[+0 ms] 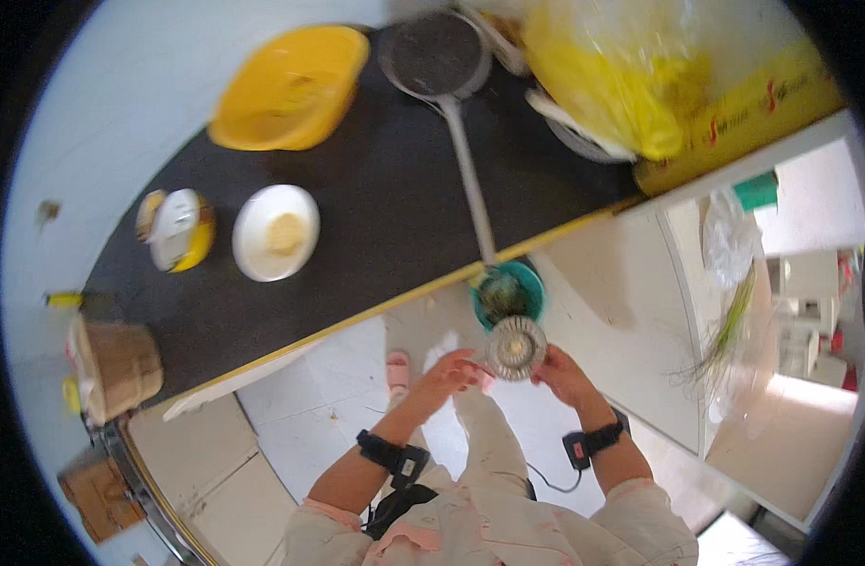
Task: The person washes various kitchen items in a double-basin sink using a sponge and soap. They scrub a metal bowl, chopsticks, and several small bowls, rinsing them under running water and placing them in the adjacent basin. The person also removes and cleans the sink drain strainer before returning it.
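Observation:
In front of my body is a round ribbed clear dish (516,348), seen from above, with a small pale spot at its middle. My right hand (565,378) grips its right rim between thumb and fingers. At the left side, my left hand (443,382) has its fingers apart close to the rim; blur hides whether a fingertip touches it. Just beyond the dish stands a teal bin (533,286) on the floor against the counter front, with dark and greenish matter inside. The dish overlaps the bin's near edge in view.
On the dark counter (375,191) are a long-handled pan (436,56), a yellow basin (291,92), a white bowl (252,237) with pale content, a white-and-yellow tub (181,233) and yellow plastic bags (616,85). The pan's handle reaches the front edge. Green stalks (733,318) lie at right.

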`<state>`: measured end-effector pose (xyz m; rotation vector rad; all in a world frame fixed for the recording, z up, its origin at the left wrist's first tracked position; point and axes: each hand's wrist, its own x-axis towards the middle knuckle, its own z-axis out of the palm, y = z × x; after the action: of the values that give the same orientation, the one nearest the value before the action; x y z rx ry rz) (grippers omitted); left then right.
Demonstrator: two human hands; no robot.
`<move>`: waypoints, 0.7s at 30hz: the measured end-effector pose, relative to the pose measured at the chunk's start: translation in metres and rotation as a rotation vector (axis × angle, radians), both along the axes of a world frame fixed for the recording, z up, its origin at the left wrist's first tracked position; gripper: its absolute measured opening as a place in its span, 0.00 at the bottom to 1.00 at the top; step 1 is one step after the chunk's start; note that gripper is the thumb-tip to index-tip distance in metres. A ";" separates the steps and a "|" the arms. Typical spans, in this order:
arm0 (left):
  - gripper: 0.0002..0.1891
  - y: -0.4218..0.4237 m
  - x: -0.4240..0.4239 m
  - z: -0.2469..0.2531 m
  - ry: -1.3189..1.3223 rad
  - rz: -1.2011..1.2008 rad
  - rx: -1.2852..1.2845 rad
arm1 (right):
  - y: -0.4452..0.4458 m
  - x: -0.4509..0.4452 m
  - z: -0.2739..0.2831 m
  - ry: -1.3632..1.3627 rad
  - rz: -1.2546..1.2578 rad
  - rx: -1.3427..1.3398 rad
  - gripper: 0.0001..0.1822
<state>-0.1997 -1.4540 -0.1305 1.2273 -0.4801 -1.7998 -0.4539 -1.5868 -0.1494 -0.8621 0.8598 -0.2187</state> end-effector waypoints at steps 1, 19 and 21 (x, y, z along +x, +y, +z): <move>0.26 0.011 0.005 0.007 0.026 0.006 -0.011 | 0.010 0.006 0.010 -0.023 0.073 0.033 0.15; 0.17 0.267 0.232 0.172 -0.263 0.773 -0.016 | 0.101 0.353 0.144 -0.007 0.269 -0.208 0.15; 0.18 0.302 0.255 0.181 -0.550 0.752 -0.079 | 0.073 0.385 0.134 0.062 0.004 -0.099 0.15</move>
<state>0.0553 -1.1524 0.0503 1.5766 -0.3164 -0.8013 -0.0690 -1.5142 -0.0155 -0.9665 0.9110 -0.2334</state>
